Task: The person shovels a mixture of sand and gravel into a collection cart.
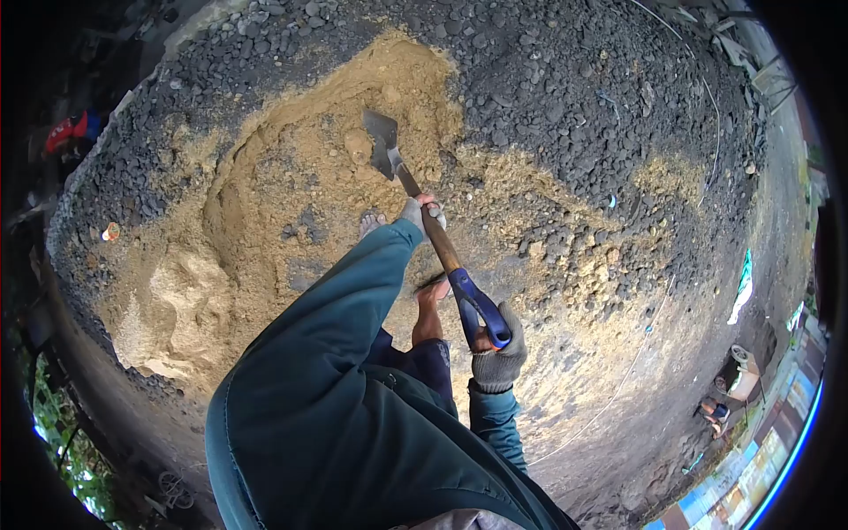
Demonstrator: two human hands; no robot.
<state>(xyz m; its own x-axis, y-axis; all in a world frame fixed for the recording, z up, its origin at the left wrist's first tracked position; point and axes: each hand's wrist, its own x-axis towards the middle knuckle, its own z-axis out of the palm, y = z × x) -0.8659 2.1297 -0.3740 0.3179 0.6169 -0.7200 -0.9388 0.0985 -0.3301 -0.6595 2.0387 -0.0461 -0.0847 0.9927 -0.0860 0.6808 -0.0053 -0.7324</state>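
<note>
The shovel [442, 243] slants across the middle of my view, its metal blade [382, 140] up over the dug hollow of tan sand [305, 168] and its handle down toward the wearer's body. From above, I cannot tell whether the blade's edge bites into the sand or sits just over it. The shaft is wooden, the D-shaped handle [465, 288] dark blue; I cannot make out any lettering there at this size.

I see both hands gripping the tool. The gloved left hand [424, 212] is closed around the lower shaft, bare fingertips showing, and the right hand [503, 353], in a dark knitted glove, is wrapped around the end of the handle. Teal sleeves [305, 327] cover both arms.

Below the left hand, I see one foot [372, 221] on the sand; the other foot [435, 287] stands beside the shaft. Dark gravel [565, 79] borders the hollow at the top and right. A small orange-and-white object [110, 231] lies on the left.

Farther out on the right, I have a green-and-white scrap [742, 287], and a person [714, 413] low beside a pale container [740, 373]. Weathered, painted sheets [751, 473] fill the lower-right edge.
</note>
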